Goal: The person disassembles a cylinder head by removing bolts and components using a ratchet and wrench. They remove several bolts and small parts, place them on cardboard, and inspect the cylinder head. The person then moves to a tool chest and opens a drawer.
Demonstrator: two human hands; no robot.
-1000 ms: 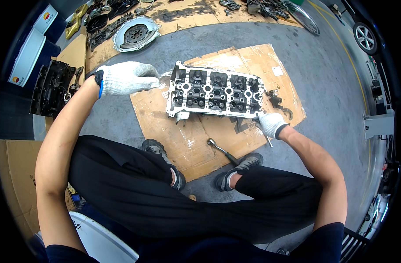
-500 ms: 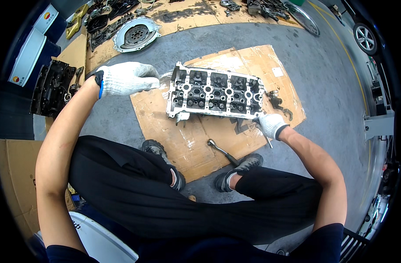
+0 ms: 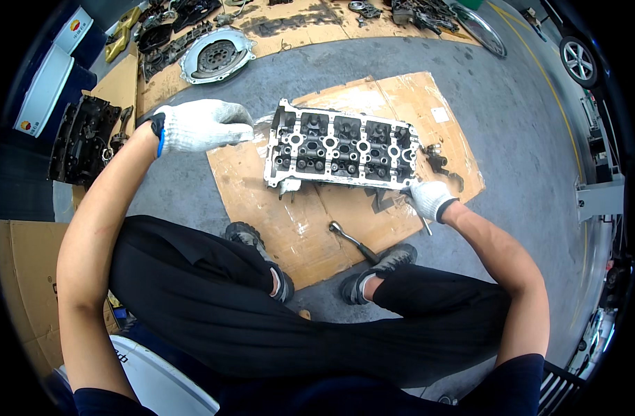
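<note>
An aluminium cylinder head (image 3: 345, 147) lies on a flattened cardboard sheet (image 3: 269, 243), its valve side with the row of round openings facing up. My right hand (image 3: 432, 199), in a white knit glove, grips its near right corner, the fingers partly hidden by the casting. Off the far left end, apart from it, hangs my left hand (image 3: 205, 125) in a matching glove. Its fingers are bent and held together over the thumb; whatever they may hold is hidden. A ratchet wrench (image 3: 353, 243) rests on the cardboard nearer me, by my right shoe.
Dark metal parts (image 3: 439, 161) lie right of the cylinder head. At the far left are a round clutch housing (image 3: 217, 55) and a black engine block (image 3: 81, 141). Several greasy parts (image 3: 428, 14) cover cardboard at the back. My shoes (image 3: 381, 272) flank the sheet's near edge.
</note>
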